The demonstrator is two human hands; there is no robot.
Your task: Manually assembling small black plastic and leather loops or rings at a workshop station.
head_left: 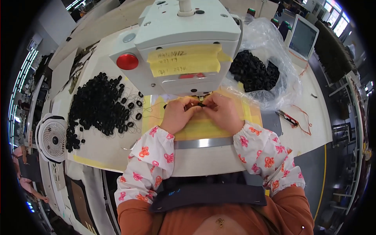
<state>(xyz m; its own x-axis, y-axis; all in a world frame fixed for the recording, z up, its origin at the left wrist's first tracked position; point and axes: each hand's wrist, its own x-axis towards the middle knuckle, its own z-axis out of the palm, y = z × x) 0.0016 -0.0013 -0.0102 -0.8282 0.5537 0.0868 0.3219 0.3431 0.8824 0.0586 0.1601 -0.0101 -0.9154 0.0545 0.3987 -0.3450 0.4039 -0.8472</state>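
Note:
Under the head of a white sewing machine (188, 35), my left hand (177, 114) and my right hand (225, 113) meet at the needle area. Fingers of both hands pinch a small black loop (201, 104), mostly covered by the fingertips. Thin threads trail leftward from there. To the left lies a big heap of similar small black loops (98, 102), with several strung on thread at its near side. A clear plastic bag (288, 92) on the right holds more black loops (254, 72).
Yellow tape covers the machine bed (188, 133) beneath my hands. Red-handled thread snips (288, 118) on an orange cord lie at the right. A small screen (302, 38) stands at the back right, a white fan (53, 137) at the left edge. A red button (127, 61) protrudes from the machine.

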